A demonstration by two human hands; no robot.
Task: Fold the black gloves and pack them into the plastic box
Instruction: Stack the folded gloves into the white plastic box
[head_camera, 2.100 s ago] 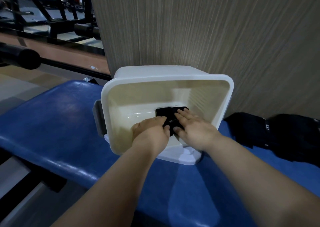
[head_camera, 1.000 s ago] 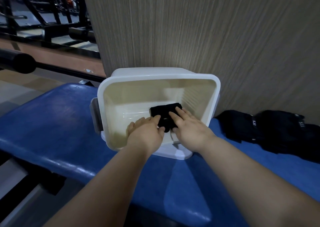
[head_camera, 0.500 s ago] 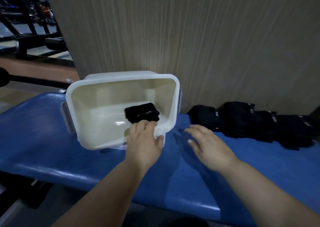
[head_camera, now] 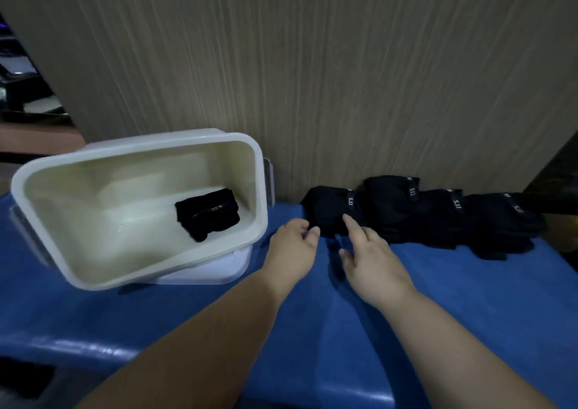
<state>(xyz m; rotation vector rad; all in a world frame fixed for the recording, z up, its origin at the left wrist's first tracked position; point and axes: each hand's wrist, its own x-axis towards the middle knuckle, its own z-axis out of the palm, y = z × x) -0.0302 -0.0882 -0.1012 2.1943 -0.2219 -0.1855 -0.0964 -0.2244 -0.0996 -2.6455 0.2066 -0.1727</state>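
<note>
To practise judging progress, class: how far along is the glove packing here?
Done: one folded glove lies in the plastic box. In hand: left hand and right hand, both open, reach the nearest glove of the row; neither holds it. Left: that whole row on the blue bench, not yet packed.

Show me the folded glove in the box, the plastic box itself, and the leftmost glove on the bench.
folded glove (head_camera: 208, 214): head view, middle of the bundle.
plastic box (head_camera: 125, 171): head view, bare back wall.
leftmost glove (head_camera: 325, 208): head view, middle of its body.
</note>
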